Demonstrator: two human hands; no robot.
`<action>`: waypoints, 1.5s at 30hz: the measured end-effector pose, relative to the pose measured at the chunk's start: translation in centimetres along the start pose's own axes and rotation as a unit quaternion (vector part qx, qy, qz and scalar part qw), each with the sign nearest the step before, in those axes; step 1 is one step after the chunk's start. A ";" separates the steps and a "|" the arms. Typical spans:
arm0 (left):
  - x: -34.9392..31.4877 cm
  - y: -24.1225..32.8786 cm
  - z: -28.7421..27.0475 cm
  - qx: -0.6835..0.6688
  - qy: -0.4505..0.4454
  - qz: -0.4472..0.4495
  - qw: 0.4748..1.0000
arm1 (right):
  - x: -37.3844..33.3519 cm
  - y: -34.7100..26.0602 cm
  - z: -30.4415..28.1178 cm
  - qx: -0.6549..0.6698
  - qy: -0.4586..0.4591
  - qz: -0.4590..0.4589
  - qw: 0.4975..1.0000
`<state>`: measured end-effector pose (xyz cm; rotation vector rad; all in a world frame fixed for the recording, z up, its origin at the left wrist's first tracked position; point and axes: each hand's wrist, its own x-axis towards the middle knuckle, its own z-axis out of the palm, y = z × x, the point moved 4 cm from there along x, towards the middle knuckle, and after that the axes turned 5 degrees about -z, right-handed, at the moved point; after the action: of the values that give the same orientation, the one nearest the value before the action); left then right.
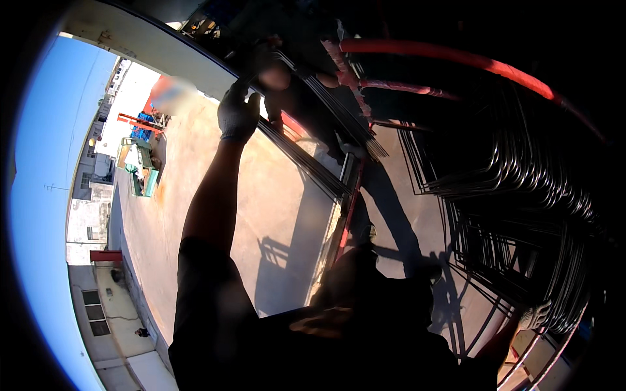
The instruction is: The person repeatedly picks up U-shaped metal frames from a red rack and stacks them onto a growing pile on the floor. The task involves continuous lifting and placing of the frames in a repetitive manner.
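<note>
My left hand [238, 117], in a dark grey glove, is raised at the upper ends of a bundle of thin straight steel rods [303, 159]. Its thumb stands apart, while the fingers are in shadow, and I cannot make out whether they grip the rods. Low at the right, my right hand [535, 317] wears a light glove. Its fingers curl against a thick stack of steel rods bent into rectangular frames [564, 274], which hangs along the right side. More bent frames [515, 166] shine above it, their far parts lost in darkness.
Red-painted rack bars [450, 55] cross the upper right. Another person [293, 98] stands in shadow beyond the rods, near a second rod bundle [339, 111]. A red-edged metal bar [349, 215] runs ahead of me. Green bins [147, 173] stand on the sunlit concrete yard [169, 234].
</note>
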<state>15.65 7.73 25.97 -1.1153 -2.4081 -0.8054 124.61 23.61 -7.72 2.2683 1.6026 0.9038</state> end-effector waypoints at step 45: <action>-22.0 4.7 24.7 -0.682 -0.589 -0.376 0.214 | -21.3 -51.5 -55.9 0.790 -0.165 -0.180 0.563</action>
<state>30.81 13.31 -3.25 0.1191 0.5170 1.0138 46.90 14.58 2.67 2.0543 2.9086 -1.7531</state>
